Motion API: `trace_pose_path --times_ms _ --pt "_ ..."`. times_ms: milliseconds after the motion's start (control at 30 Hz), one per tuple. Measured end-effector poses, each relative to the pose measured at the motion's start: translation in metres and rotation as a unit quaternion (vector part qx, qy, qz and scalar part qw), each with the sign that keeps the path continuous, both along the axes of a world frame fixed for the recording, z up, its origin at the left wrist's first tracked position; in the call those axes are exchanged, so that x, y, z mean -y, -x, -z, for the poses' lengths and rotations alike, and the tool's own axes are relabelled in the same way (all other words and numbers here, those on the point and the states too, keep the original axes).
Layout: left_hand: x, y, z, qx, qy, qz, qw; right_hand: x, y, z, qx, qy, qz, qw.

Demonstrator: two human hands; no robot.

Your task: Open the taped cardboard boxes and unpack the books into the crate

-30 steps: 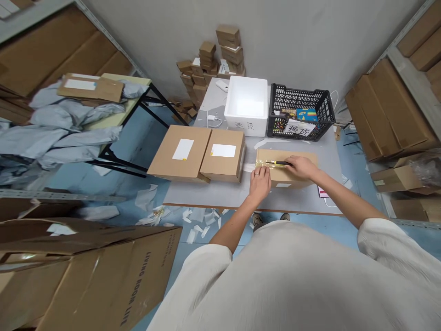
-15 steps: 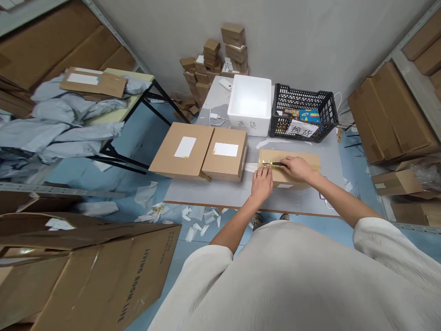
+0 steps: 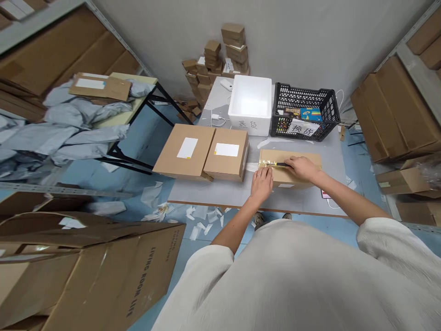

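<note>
A taped cardboard box point(image 3: 299, 179) lies lengthwise on the table. My left hand point(image 3: 262, 185) grips its near left corner, fingers bent over the top edge. In my right hand point(image 3: 300, 166) is a utility knife point(image 3: 280, 164) with a black and yellow handle, held closed in the fingers. The knife points left, its tip at the shiny clear tape point(image 3: 264, 163) on the box's left end. Whether the blade is through the tape is too small to tell.
Two labelled cartons point(image 3: 193, 151) sit left on the grey table point(image 3: 206, 193). Behind stand a white foam bin point(image 3: 251, 124) and a black crate point(image 3: 305, 126) holding several items. A phone point(image 3: 325, 194) lies by my right forearm. Paper scraps litter the floor; a side table point(image 3: 141, 92) bears grey parcels.
The knife and my right hand have shifted slightly right along the box top, drawing the tip back a little. My left hand stays at the corner. The view has moved slightly.
</note>
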State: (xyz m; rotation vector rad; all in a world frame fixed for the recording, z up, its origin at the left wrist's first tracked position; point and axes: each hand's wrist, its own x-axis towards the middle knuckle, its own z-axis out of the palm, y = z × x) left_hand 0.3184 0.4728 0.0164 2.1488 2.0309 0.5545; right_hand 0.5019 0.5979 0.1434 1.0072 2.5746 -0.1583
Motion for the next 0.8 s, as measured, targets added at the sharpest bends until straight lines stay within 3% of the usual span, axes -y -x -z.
trace_pose_path --times_ms 267,567,800 --pt "-0.002 0.003 -0.002 -0.004 0.006 0.006 1.0 0.004 0.004 0.002 0.003 -0.011 0.003 1.0" --pt "0.003 0.001 -0.009 0.0 0.027 -0.001 1.0 -0.007 -0.022 0.009 -0.015 0.001 0.0 1.0" --pt "0.003 0.002 -0.009 0.006 0.023 -0.004 1.0 -0.015 -0.049 0.0 0.023 -0.009 0.016 1.0"
